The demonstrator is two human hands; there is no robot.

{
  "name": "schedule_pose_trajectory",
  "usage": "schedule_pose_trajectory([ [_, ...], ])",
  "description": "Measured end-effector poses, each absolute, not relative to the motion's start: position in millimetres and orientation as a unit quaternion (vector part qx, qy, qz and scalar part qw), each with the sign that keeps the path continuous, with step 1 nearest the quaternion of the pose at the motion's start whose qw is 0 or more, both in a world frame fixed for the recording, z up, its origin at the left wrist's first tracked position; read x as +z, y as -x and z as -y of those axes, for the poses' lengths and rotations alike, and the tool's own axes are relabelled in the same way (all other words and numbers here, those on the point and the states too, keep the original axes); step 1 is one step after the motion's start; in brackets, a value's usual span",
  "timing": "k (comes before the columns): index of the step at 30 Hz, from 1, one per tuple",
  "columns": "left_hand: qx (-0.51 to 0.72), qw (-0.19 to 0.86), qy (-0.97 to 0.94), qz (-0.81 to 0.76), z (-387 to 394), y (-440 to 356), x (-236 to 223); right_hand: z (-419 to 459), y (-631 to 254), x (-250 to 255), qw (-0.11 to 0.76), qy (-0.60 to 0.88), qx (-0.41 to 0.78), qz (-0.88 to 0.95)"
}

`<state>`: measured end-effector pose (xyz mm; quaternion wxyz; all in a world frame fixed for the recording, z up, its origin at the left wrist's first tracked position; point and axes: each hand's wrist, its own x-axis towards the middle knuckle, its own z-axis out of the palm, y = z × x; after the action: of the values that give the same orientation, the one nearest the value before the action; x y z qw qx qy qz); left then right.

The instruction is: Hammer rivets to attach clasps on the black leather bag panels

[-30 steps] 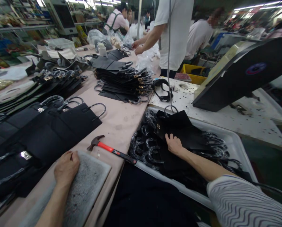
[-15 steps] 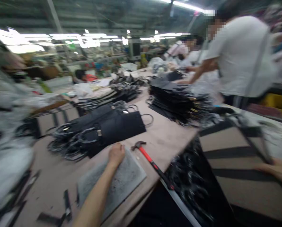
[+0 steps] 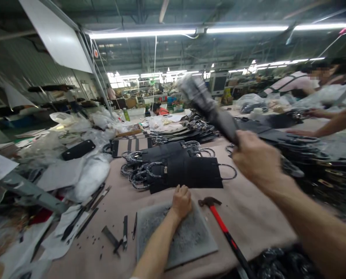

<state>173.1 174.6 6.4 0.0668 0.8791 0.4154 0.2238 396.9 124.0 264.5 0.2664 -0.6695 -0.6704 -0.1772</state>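
My left hand point(image 3: 181, 200) rests as a loose fist on the far edge of a grey slab point(image 3: 173, 233) on the pink table point(image 3: 251, 209). My right hand point(image 3: 256, 159) is raised above the table and grips a black bag piece point(image 3: 208, 106), which is blurred and sticks up and away to the left. A hammer point(image 3: 223, 228) with a red and black handle lies just right of the slab. Beyond my left hand lies a row of black bag panels with loop handles point(image 3: 184, 170).
Small hand tools point(image 3: 119, 236) and scraps lie left of the slab. White plastic bags and paper point(image 3: 83, 174) pile up at the left. More stacks of black panels point(image 3: 292, 143) fill the right. Another person's arm point(image 3: 326, 124) reaches in at the far right.
My right hand left the tray of black pieces on the right and swung up over the table holding one. The view turned left and upward. My left hand stayed on the slab.
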Motion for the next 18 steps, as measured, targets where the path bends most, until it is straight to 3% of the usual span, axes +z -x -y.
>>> schedule_pose_trajectory([
  [2,0.307,0.01,-0.903,-0.299,-167.8,-168.6,3.9,-142.7,-335.2,236.0,0.243,0.679,-0.166,0.672],
  [5,0.419,-0.038,-0.893,-0.161,-147.3,-153.5,-3.3,-164.0,-260.6,162.8,0.141,0.643,0.069,0.749],
  [9,0.463,-0.005,-0.87,-0.169,-126.8,-125.1,-9.2,-166.9,-236.3,78.0,0.115,0.632,0.162,0.749],
  [13,0.413,-0.028,-0.87,-0.266,-146.3,-110.4,1.4,-161.5,-263.7,55.6,0.152,0.626,0.19,0.741],
  [18,0.213,-0.061,-0.88,-0.419,-182.3,-98.3,23.9,-108.3,-318.2,51.7,0.216,0.668,0.195,0.685],
])
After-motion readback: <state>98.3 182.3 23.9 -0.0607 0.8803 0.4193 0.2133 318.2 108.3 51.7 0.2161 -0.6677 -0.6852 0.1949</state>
